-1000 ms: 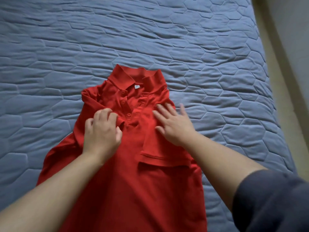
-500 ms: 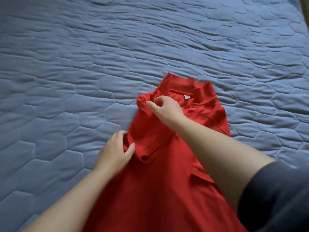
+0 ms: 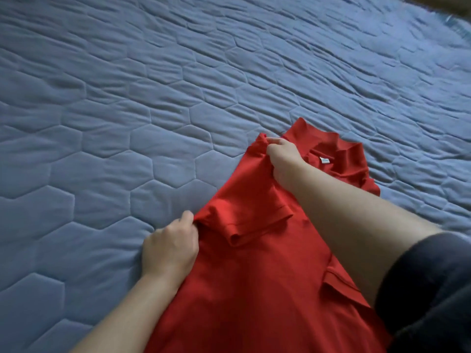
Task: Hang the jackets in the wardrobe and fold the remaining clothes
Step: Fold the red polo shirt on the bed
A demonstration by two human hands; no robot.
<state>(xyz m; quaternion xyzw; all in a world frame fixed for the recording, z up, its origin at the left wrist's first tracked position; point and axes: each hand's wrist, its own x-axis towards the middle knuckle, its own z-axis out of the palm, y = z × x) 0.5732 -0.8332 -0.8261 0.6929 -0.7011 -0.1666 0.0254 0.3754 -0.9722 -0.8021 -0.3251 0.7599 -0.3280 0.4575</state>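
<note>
Both hands grip the red polo shirt (image 3: 254,289), farther apart than half a second ago. At lower centre, the left hand (image 3: 169,247) now pinches the folded edge beside the turned-in sleeve (image 3: 252,220). Higher up, the right hand (image 3: 281,155) clutches shoulder fabric just beside the collar (image 3: 331,146). The shirt lies on the blue quilted bedcover (image 3: 127,98), shifted toward the frame's right.

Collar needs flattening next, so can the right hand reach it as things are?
Probably yes: the right hand pinches the red shirt right beside the collar, with nothing between them.
</note>
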